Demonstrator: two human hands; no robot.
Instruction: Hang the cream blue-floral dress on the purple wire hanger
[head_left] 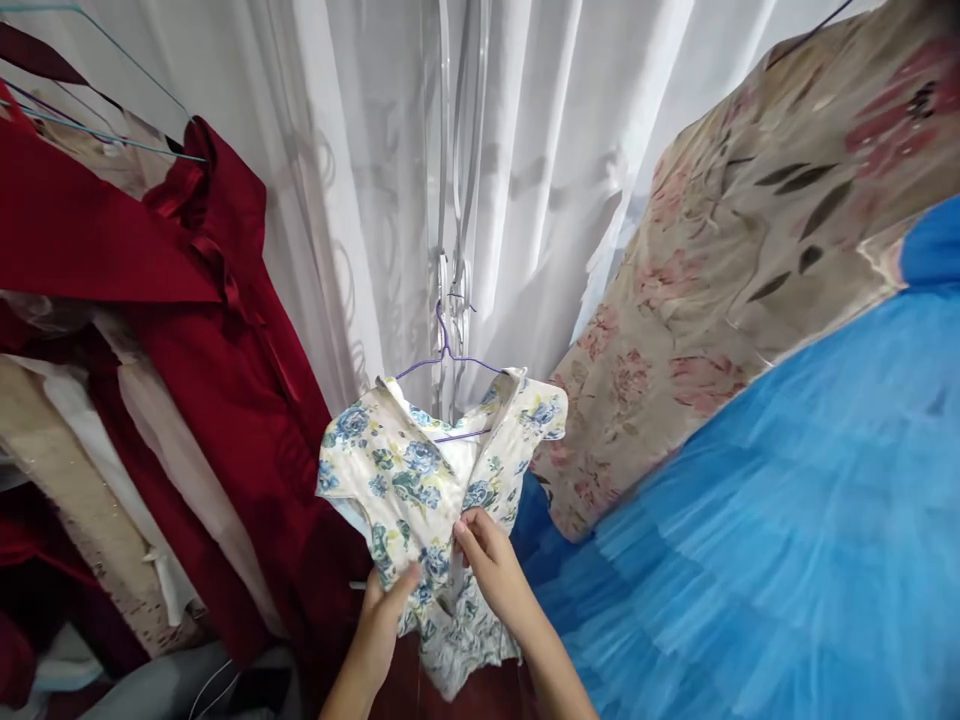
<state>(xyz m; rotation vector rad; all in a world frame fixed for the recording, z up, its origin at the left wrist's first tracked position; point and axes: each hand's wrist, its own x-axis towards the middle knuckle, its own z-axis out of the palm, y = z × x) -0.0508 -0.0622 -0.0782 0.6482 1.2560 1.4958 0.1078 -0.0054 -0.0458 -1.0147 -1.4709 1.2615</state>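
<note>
A short-sleeved floral dress, white with blue roses and green leaves, hangs on a purple wire hanger. Its V-shaped opening runs down the middle and shows a white lining. My right hand pinches the edge of that opening between thumb and fingers. What lies right under those fingertips is hidden. Lower down, my left hand grips the dress at its left side, with the thumb on the front and the fingers behind the cloth. The gathered skirt hangs below both hands.
Dark red dresses hang close on the left. To the right are a beige dress with pink flowers and a wide blue tulle skirt. White curtains and a metal stand are behind.
</note>
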